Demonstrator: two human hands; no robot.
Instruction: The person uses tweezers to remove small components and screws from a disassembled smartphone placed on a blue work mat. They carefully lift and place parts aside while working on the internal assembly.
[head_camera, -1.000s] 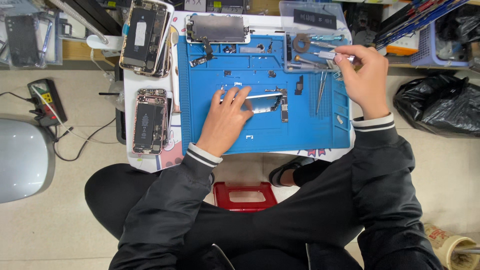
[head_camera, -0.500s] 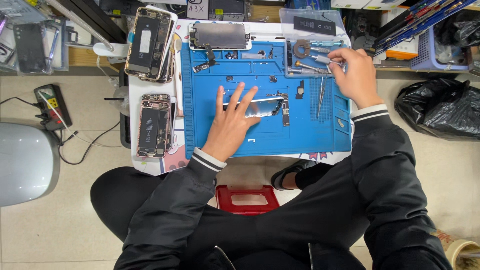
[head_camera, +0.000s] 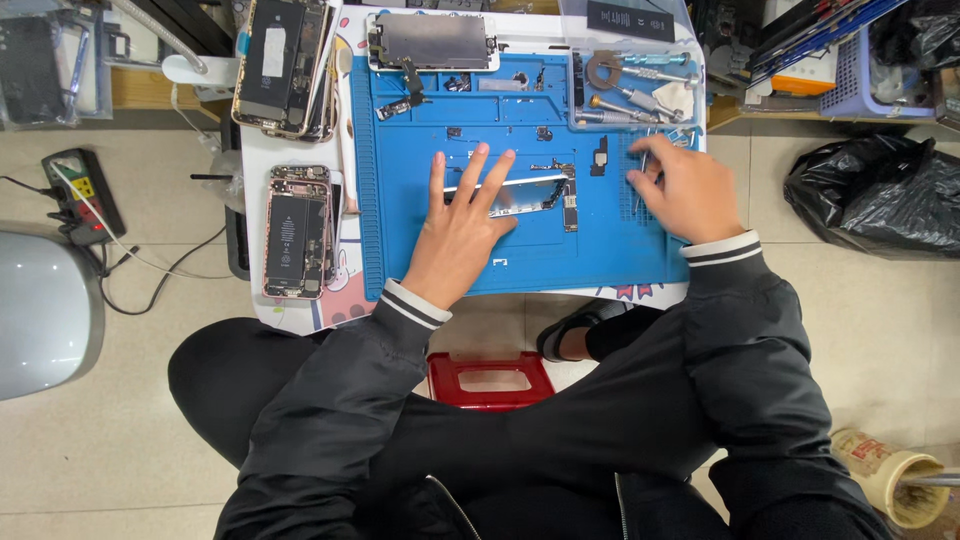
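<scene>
Pressing down with spread fingers, your left hand lies flat on the blue work mat, its fingertips resting on the silvery metal plate with a small circuit board at its right end. That plate sits at about 1 o'clock from your left palm and at 9 o'clock from your right hand, between the two. Your right hand is curled narrow, fingertips pinched down at a thin metal tool lying on the mat at its 10 o'clock; whether the fingers actually grip it you cannot tell. At 12 o'clock from that hand stands a clear tray of screwdrivers and small tools. At 12 o'clock from your left hand lies a detached phone screen, face down at the mat's top edge. Off the mat, at 9 o'clock from your left hand, an opened phone shows its battery on the bench, with another opened phone at 11 o'clock.
</scene>
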